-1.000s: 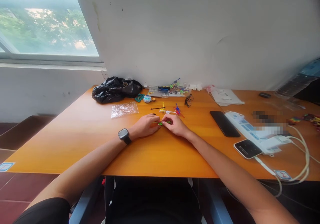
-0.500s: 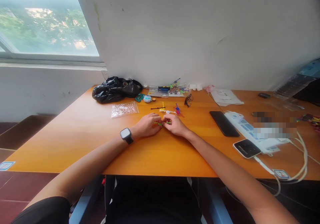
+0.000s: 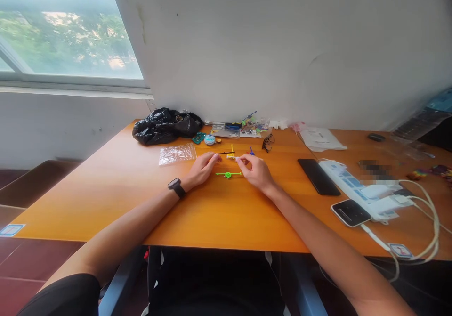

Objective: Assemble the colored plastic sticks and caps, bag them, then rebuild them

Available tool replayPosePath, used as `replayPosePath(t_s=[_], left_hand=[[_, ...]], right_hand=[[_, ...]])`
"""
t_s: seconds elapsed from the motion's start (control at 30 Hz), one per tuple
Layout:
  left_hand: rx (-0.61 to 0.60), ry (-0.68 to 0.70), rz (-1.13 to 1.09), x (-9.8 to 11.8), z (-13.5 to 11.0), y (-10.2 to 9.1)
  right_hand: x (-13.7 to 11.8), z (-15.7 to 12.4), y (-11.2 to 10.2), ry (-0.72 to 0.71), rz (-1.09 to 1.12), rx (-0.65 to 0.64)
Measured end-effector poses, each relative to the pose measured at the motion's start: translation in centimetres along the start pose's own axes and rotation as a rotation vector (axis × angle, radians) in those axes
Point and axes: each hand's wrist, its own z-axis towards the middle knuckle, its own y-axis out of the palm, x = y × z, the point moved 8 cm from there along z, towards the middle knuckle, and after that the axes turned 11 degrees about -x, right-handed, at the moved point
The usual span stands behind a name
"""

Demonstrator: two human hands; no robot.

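Observation:
A small green plastic stick piece (image 3: 228, 174) lies on the orange table (image 3: 116, 189) between my two hands, touched by neither. My left hand (image 3: 202, 167), with a black watch on its wrist, rests flat beside it, fingers stretched toward a black stick piece (image 3: 223, 153). My right hand (image 3: 254, 170) reaches over the white and yellow stick pieces (image 3: 232, 156), its fingertips pinched on the white one. A blue piece (image 3: 251, 152) shows just behind that hand.
Behind the hands lie a clear plastic bag (image 3: 176, 154), a black bag (image 3: 165, 125), packets of small parts (image 3: 233, 128) and glasses (image 3: 266, 142). To the right are a black phone (image 3: 318, 176), a white power strip (image 3: 356, 189), a second phone (image 3: 350, 212) and cables.
Both hands let go of the green piece, which now lies on the table. They moved apart and farther from me, toward the other stick pieces.

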Motion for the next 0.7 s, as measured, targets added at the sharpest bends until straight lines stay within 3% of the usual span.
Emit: replayPosePath(t_s=[0.1,0.23,0.33,0.53,0.7], left_hand=[[0.093,-0.002,0.035,-0.1,-0.1,-0.9],[0.221,-0.053,0.018,-1.0,-0.3,-1.9],[0.239,-0.073,0.022,-1.5,-0.3,-2.1],[0.151,-0.065,0.119,-1.3,0.1,-1.2],[0.089,-0.059,0.171,-1.8,0.3,-0.7]], right_hand=[[0.4,-0.1,-0.3,0.104,0.038,-0.022],[1.4,0.0,0.8,0.238,0.444,-0.151],[2.2,0.1,0.1,0.255,0.607,-0.048],[3.8,0.4,-2.2,0.209,0.541,0.176],[3.7,0.6,-3.9,0.116,0.358,0.248]])
